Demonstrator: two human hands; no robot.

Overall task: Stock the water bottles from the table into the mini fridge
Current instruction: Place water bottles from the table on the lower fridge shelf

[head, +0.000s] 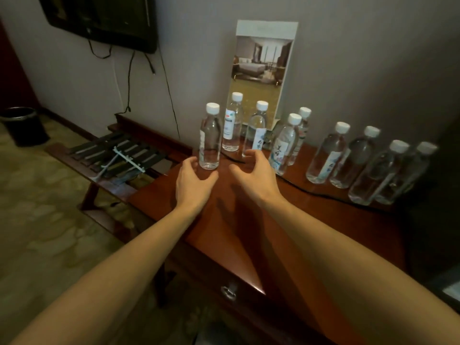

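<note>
Beside front bottle (210,143) — left fingers (188,163), right fingers (252,154) half-open.

A glossy reddish wooden table (239,220) carries five upright water bottles (256,130) at 12 o'clock, four further bottles (353,160) at 2, a black cable (313,192) before them, and a photo card (261,70) standing at the back.

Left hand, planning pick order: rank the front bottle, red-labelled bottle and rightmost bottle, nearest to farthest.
1. front bottle, right beside the left hand.
2. red-labelled bottle, behind it, farther back.
3. rightmost bottle, far right end of the row.
</note>
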